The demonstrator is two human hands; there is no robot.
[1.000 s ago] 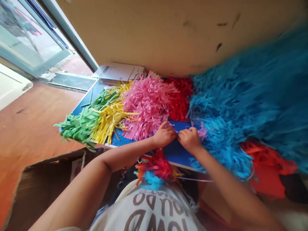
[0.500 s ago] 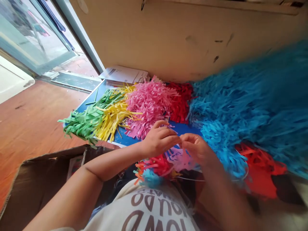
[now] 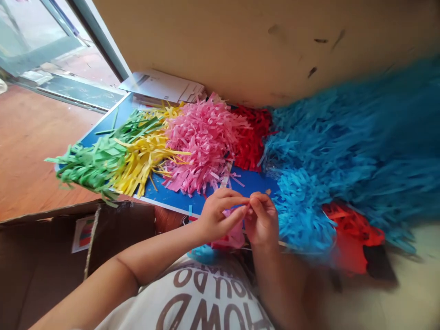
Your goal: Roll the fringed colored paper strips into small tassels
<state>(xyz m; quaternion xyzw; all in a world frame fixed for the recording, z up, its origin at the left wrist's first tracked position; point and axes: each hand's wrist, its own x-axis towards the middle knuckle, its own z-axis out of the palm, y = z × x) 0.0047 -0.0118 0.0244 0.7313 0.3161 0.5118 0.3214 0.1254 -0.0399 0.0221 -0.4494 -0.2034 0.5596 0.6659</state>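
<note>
My left hand and my right hand meet fingertip to fingertip at the near edge of the table, both pinched. What lies between the fingertips is too small to make out. Just below and partly behind them hangs a bunch of pink paper strips, with light blue strips lower down against the shirt. Beyond my left hand lies a heap of pink paper fringe. To the right of my right hand spreads a blue paper fringe.
Yellow fringe, green fringe and dark red fringe lie on the blue table. Papers are stacked at the back by the wall. An open cardboard box stands at the lower left. Red paper lies at the right.
My view has shifted, and the fringes on the left appear farther left. My hands stay fingertip to fingertip, with the right hand now more upright. The multicoloured bunch below is more hidden.
</note>
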